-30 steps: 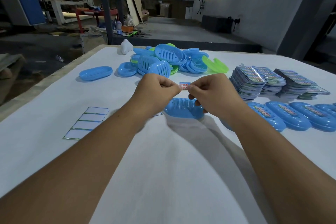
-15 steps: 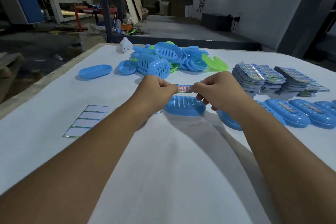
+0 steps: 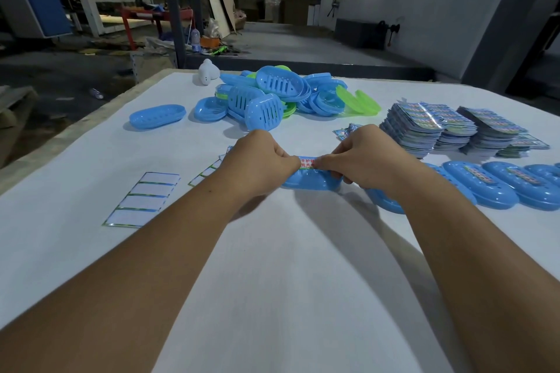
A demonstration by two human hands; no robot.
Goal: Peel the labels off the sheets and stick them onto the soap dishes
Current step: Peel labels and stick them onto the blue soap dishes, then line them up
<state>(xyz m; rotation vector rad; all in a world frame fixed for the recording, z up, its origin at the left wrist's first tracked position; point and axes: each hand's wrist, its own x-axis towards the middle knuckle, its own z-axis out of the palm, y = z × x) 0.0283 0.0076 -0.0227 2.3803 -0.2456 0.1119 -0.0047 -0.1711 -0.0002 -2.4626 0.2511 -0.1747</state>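
Blue soap dish [image 3: 312, 182] lies on the white table [image 3: 272, 281]; I have my left hand [image 3: 260, 165] and right hand [image 3: 363, 162] pinching the label [image 3: 306, 162] just above it. I'd keep it taut, centre it, then press flat.

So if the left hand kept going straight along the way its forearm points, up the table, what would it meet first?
Probably the upturned slotted blue soap dish at the near edge of the pile, just beyond the left hand; depth is hard to judge in this wide view.
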